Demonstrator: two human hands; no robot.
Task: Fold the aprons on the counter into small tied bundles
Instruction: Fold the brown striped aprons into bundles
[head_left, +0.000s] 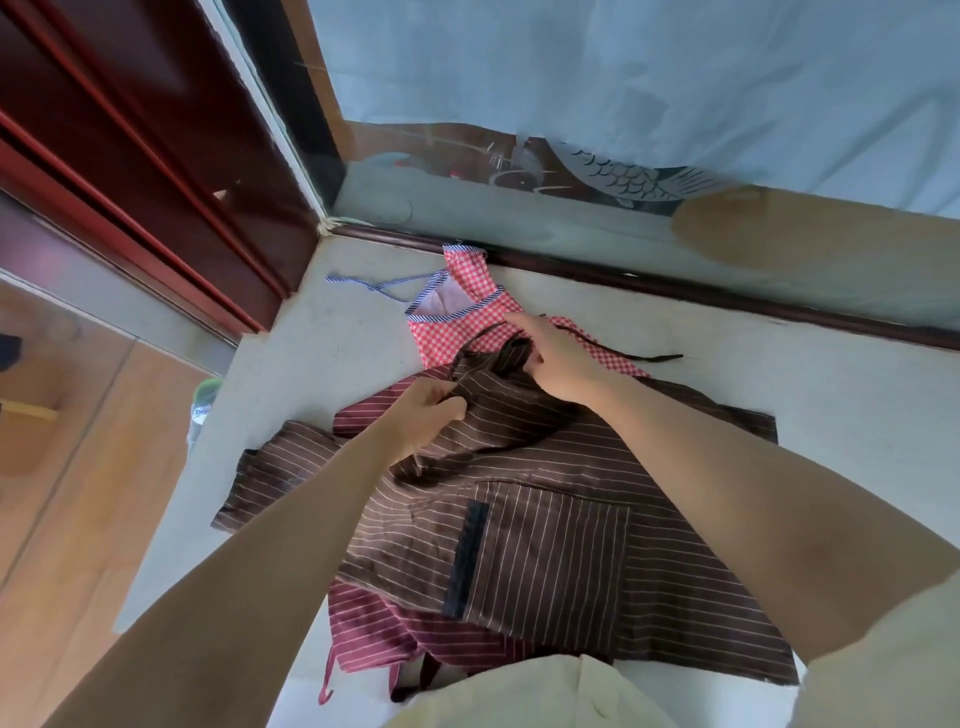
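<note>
Brown striped apron (545, 535) lies spread over the near middle of the counter (322, 332), on top of a maroon striped apron (374, 629). Left hand (423, 410) grips a fold of its upper part, fingers curled. Right hand (558, 358) pinches its bunched top. Red checked apron (457, 301) lies at the far edge.

Head camera looks steeply down, close over the counter (337, 364); single view.
</note>
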